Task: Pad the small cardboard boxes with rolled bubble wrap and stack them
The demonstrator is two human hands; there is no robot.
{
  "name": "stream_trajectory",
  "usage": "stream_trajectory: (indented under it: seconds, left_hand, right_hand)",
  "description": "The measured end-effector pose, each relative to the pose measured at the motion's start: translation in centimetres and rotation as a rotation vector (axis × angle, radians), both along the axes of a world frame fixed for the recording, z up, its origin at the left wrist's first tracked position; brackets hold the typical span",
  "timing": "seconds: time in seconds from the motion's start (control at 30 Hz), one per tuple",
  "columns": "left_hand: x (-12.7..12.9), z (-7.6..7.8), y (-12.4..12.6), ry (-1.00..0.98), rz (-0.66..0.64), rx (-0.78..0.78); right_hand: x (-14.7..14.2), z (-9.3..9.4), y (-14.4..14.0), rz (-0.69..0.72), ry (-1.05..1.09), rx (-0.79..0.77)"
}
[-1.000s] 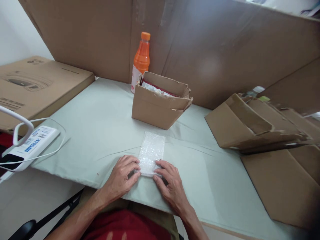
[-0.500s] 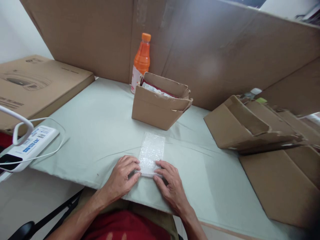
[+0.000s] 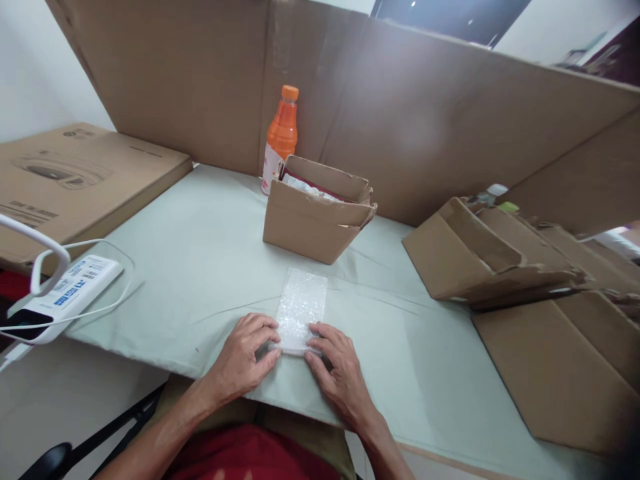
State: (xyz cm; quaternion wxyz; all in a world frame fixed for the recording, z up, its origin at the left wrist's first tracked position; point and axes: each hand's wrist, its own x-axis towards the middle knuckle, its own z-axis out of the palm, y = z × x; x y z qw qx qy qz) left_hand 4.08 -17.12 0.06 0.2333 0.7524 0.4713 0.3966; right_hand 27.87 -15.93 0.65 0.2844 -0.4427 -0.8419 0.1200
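Bubble-wrap piece [image 3: 301,303]: lies flat on the pale green table cover [image 3: 180,267], near the front edge, its long sides running away from the person. The left hand [image 3: 249,350] is half open, fingers bent and thumb apart from them, with the fingertips at the near part of the left edge. The right hand [image 3: 339,363] mirrors this position — partly open, fingers curved, fingertips on the near part of the right edge. Neither hand is closed around the piece; both steady it by the edges only. Markings: the white device [image 3: 75,290] at the left carries blue characters and a small block of dark print, too blurred to read. The flat carton [image 3: 95,190] behind it bears a printed line drawing and dark lettering — likewise illegible. The orange bottle [image 3: 283,133] has a white label [image 3: 271,165] with pink marks, partly hidden by the open-topped carton [image 3: 305,230], which stands directly beyond the bubble wrap.
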Motion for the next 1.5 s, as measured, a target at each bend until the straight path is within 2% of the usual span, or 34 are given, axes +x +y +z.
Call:
stream_trajectory:
  seconds: [0.1, 0.23, 0.3, 0.37, 0.47, 0.53, 0.57, 0.7, 0.8, 0.9, 1.0, 1.13, 1.2, 1.27, 1.33, 1.5]
  left_hand:
    - [0.0, 0.2, -0.5, 0.012, -0.019, -0.017]
    - [0.3, 0.4, -0.6, -0.011, -0.088, -0.047]
    - [0.6, 0.6, -0.4, -0.041, -0.044, -0.096]
    - [0.8, 0.7, -0.1, -0.043, 0.046, -0.132]
    - [1.0, 0.7, 0.1, -0.005, 0.141, -0.140]
    - [1.1, 0.4, 0.1, 0.017, 0.195, -0.114]
    - [1.1, 0.3, 0.1, 0.029, 0.218, -0.096]
    - [1.0, -0.1, 0.2, 0.121, 0.269, -0.013]
    - [1.1, 0.2, 0.2, 0.162, 0.321, 0.087]
    - [1.1, 0.7, -0.3, 0.191, 0.201, 0.172]
    - [1.0, 0.9, -0.8, 0.157, 0.053, 0.152]
    - [0.9, 0.6, -0.7, 0.056, 0.054, 0.042]
    - [1.0, 0.4, -0.3, 0.070, 0.087, 0.018]
    - [1.3, 0.3, 0.3, 0.098, 0.121, 0.029]
    - [1.6, 0.2, 0.9, 0.129, 0.157, 0.048]
    - [1.7, 0.2, 1.2, 0.133, 0.235, 0.024]
  right_hand:
    - [0.0, 0.3, -0.1, 0.001, 0.059, -0.034]
    - [0.1, 0.9, 0.0, -0.033, 0.181, -0.204]
    - [0.1, 1.1, 0.2, -0.065, 0.206, -0.254]
    - [0.1, 1.2, 0.4, -0.111, 0.227, -0.176]
    - [0.1, 1.1, 0.1, -0.163, 0.231, 0.133]
    - [0.1, 1.1, -0.3, -0.126, 0.165, 0.270]
    - [0.0, 1.1, -0.4, -0.085, 0.108, 0.290]
    - [-0.4, 1.1, -0.1, 0.044, -0.167, 0.198]
    - [-0.8, 1.2, 1.0, 0.077, -0.255, 0.146]
    - [-1.1, 1.8, 1.7, 0.103, -0.223, 0.126]
    - [-1.1, 2.5, 1.6, 0.134, -0.158, 0.023]
    - [-0.8, 2.6, 1.1, 0.110, -0.051, -0.145]
    - [-0.7, 2.4, 0.9, 0.043, -0.016, -0.081]
    - [-0.6, 2.2, 0.7, -0.026, -0.019, 0.064]
    - [-0.8, 2.1, 0.7, -0.029, -0.072, 0.160]
    - [-1.3, 1.9, 1.3, 0.118, -0.228, 0.062]
